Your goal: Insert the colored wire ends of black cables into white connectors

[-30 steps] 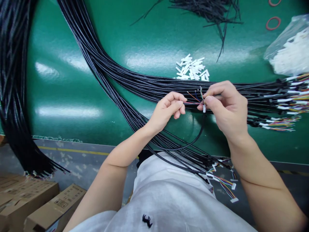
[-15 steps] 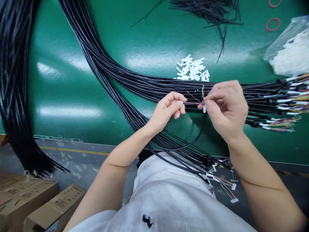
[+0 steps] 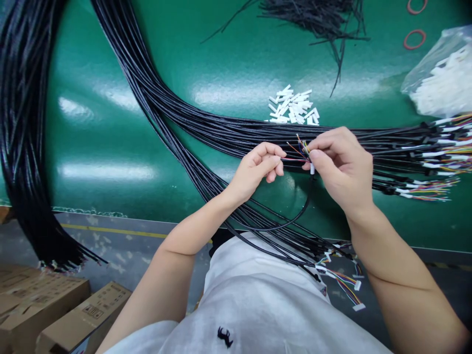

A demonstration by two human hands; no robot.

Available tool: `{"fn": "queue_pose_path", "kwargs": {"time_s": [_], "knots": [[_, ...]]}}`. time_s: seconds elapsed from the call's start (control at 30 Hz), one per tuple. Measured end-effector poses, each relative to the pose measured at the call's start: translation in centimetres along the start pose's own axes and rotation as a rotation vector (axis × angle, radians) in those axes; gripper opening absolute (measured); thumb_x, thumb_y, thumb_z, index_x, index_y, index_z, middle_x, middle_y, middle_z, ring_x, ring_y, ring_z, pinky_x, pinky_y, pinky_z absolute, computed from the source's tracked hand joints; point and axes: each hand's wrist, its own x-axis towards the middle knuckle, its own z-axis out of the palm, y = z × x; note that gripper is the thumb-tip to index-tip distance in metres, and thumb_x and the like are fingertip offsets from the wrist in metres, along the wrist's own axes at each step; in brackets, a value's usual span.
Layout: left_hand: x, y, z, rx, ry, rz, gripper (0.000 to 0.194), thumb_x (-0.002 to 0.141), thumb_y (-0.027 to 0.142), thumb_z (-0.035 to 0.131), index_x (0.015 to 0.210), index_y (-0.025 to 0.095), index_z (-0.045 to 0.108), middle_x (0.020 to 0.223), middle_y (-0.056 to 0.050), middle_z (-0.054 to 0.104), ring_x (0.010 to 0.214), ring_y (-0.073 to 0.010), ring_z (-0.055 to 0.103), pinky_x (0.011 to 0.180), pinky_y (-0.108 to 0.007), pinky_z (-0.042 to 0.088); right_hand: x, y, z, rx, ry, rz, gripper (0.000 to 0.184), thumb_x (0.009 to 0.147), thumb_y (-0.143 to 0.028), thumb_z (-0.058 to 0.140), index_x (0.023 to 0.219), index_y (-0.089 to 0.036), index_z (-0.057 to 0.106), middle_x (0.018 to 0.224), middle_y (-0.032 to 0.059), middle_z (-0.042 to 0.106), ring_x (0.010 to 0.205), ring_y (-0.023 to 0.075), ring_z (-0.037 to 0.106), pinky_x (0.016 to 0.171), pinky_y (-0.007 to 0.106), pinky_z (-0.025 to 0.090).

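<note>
A black cable [image 3: 309, 194] curves up between my hands, its end wrapped by a white sleeve [image 3: 312, 169] with thin coloured wires [image 3: 298, 146] fanning out above. My left hand [image 3: 258, 166] pinches one or two of these wires, reddish and pale, pulled out to the left. The thumb and forefinger of my right hand [image 3: 341, 167] close on the coloured wires just above the sleeve; the fingertips partly hide them. Behind both hands runs a thick bundle of black cables [image 3: 206, 118]. More cables with white connectors [image 3: 358, 307] hang over the table edge by my body.
Small white tubes [image 3: 293, 105] lie heaped beyond my hands. Farther off are black ties or thin strips [image 3: 313, 14], red rings [image 3: 414, 39] and a plastic bag of white parts [image 3: 442, 83]. Another cable bundle [image 3: 25, 123] hangs at left, above cardboard boxes [image 3: 84, 314].
My right hand has shifted slightly left, and the upright wires now lean left beside its fingertips. My left hand has barely moved and keeps its pinch.
</note>
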Motion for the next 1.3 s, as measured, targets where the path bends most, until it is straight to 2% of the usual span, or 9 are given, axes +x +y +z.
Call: {"fn": "queue_pose_path", "kwargs": {"time_s": [0.13, 0.23, 0.47, 0.7, 0.83, 1.0, 1.1, 1.23, 1.3], "knots": [[0.0, 0.0, -0.1, 0.0, -0.008, 0.0, 0.035, 0.083, 0.043, 0.082, 0.094, 0.015, 0.063, 0.064, 0.006, 0.068, 0.048, -0.0006, 0.051, 0.049, -0.014, 0.038, 0.2, 0.0, -0.7, 0.212, -0.145, 0.217, 0.012, 0.095, -0.022, 0.07, 0.084, -0.024, 0.071, 0.089, -0.0019, 0.064, 0.067, 0.0112, 0.07, 0.063, 0.027, 0.055], [0.0, -0.1, -0.1, 0.026, -0.022, 0.01, 0.041, 0.083, 0.05, 0.084, 0.092, 0.016, 0.063, 0.063, 0.006, 0.067, 0.047, -0.0005, 0.05, 0.048, -0.014, 0.037, 0.2, -0.2, -1.0, 0.266, -0.215, 0.326, 0.013, 0.096, -0.025, 0.071, 0.083, -0.024, 0.07, 0.08, -0.0024, 0.066, 0.064, 0.0122, 0.068, 0.061, 0.027, 0.051], [-0.4, -0.2, 0.0, 0.127, -0.035, 0.08, 0.045, 0.083, 0.056, 0.084, 0.089, 0.017, 0.062, 0.062, 0.007, 0.064, 0.047, -0.0004, 0.049, 0.048, -0.014, 0.038, 0.5, -1.1, -0.5, 0.35, -0.21, 0.508, 0.025, 0.089, -0.039, 0.081, 0.077, -0.022, 0.066, 0.066, -0.0048, 0.06, 0.051, 0.0106, 0.063, 0.051, 0.024, 0.051], [-0.3, -0.1, 0.2, 0.111, -0.038, 0.151, 0.043, 0.082, 0.054, 0.085, 0.091, 0.018, 0.063, 0.065, 0.007, 0.063, 0.052, -0.0015, 0.056, 0.046, -0.014, 0.038, 0.7, -1.5, -0.7, 0.258, -0.321, 0.491, 0.014, 0.088, -0.03, 0.079, 0.081, -0.022, 0.068, 0.063, -0.0048, 0.064, 0.055, 0.0117, 0.063, 0.06, 0.028, 0.051], [-0.3, -0.1, 0.1, 0.161, -0.056, 0.182, 0.039, 0.086, 0.053, 0.082, 0.095, 0.019, 0.065, 0.066, 0.007, 0.063, 0.055, -0.0024, 0.059, 0.047, -0.015, 0.039, 0.6, -1.8, -0.8, 0.085, -0.332, 0.442, 0.009, 0.089, -0.024, 0.073, 0.081, -0.023, 0.071, 0.059, -0.0041, 0.067, 0.057, 0.0138, 0.064, 0.064, 0.03, 0.049], [-0.8, -0.6, 0.1, 0.308, -0.023, 0.273, 0.031, 0.088, 0.047, 0.081, 0.097, 0.02, 0.069, 0.072, 0.006, 0.065, 0.06, -0.004, 0.062, 0.053, -0.018, 0.044, 0.3, -1.5, -0.6, -0.048, -0.332, 0.252, 0.011, 0.082, -0.019, 0.071, 0.072, -0.024, 0.069, 0.06, -0.004, 0.066, 0.049, 0.0143, 0.06, 0.05, 0.031, 0.041], [-1.0, -0.8, 0.0, 0.371, -0.032, 0.32, 0.027, 0.089, 0.043, 0.081, 0.096, 0.02, 0.069, 0.079, 0.005, 0.069, 0.064, -0.0043, 0.064, 0.06, -0.02, 0.048, 0.2, -1.3, -0.5, -0.085, -0.325, 0.177, 0.016, 0.081, -0.016, 0.071, 0.07, -0.025, 0.066, 0.06, -0.0039, 0.062, 0.05, 0.0139, 0.055, 0.048, 0.031, 0.036], [-0.9, -0.5, 0.2, 0.334, -0.02, 0.237, 0.038, 0.087, 0.054, 0.079, 0.092, 0.02, 0.065, 0.075, 0.005, 0.065, 0.059, -0.0043, 0.059, 0.051, -0.019, 0.041, -0.1, -1.3, -0.2, -0.093, -0.302, 0.12, 0.012, 0.08, -0.016, 0.074, 0.082, -0.026, 0.067, 0.079, -0.0021, 0.062, 0.058, 0.0122, 0.052, 0.053, 0.031, 0.04], [-0.8, -0.2, 0.4, 0.293, -0.006, 0.184, 0.046, 0.086, 0.062, 0.077, 0.09, 0.02, 0.062, 0.071, 0.005, 0.062, 0.058, -0.0045, 0.058, 0.047, -0.019, 0.037, -0.3, -1.4, 0.1, -0.132, -0.27, 0.045, 0.019, 0.077, -0.015, 0.076, 0.089, -0.028, 0.067, 0.087, -0.0014, 0.061, 0.061, 0.0121, 0.051, 0.056, 0.031, 0.043]]}}
